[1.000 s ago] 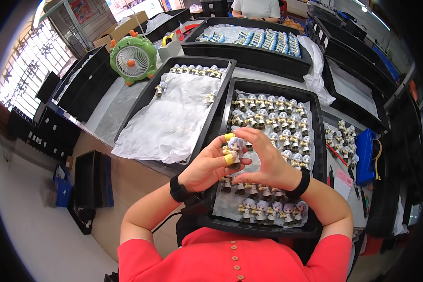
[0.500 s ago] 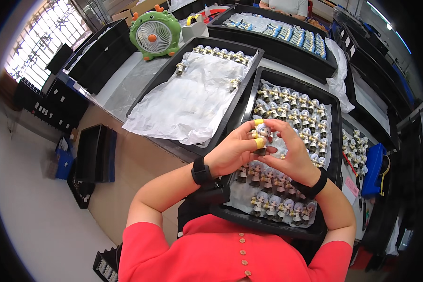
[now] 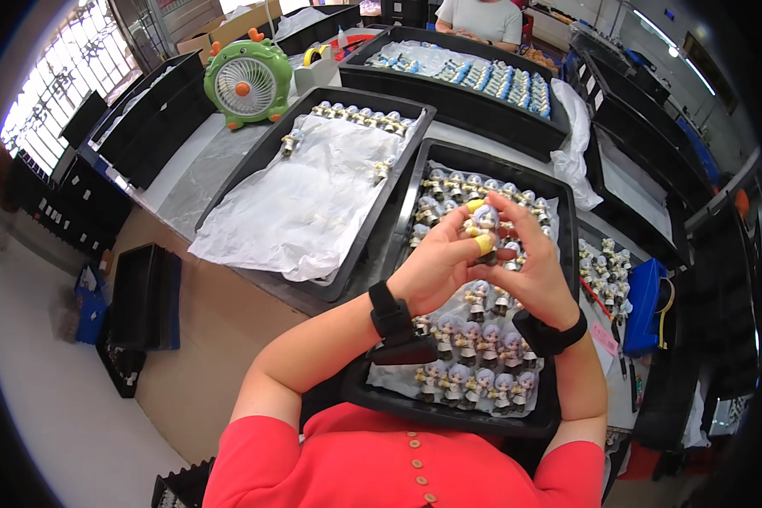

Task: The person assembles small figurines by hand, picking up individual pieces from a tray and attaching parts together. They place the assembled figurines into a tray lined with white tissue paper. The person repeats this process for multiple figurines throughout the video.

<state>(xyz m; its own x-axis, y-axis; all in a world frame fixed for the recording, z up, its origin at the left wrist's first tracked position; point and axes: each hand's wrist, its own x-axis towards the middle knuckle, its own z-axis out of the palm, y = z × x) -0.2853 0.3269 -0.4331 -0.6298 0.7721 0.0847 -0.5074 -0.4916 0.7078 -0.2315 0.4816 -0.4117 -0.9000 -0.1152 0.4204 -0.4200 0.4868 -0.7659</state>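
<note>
Between both hands I hold one small figurine (image 3: pixel 484 222) with pale lilac hair, upright, above a black tray (image 3: pixel 595 279). My left hand (image 3: pixel 442 258) pinches it from the left, with yellow wraps on the thumb and a finger. My right hand (image 3: pixel 529 262) grips it from the right, its fingers curled round the head and base. Below the hands, rows of similar figurines (image 3: pixel 476 385) lie on white paper in the tray; the hands hide part of the middle rows.
To the left, another black tray (image 3: pixel 347 284) has white paper and several figurines along its far edge. A green fan (image 3: pixel 247 83) stands beyond it. At the back is a large tray (image 3: pixel 449 97) of blue-and-white pieces. More figurines (image 3: pixel 605 271) and a blue case (image 3: pixel 646 309) lie right.
The view has shifted, so the trays appear further left and lower. Both hands still hold the figurine, which now shows its face and hair more plainly between the fingers.
</note>
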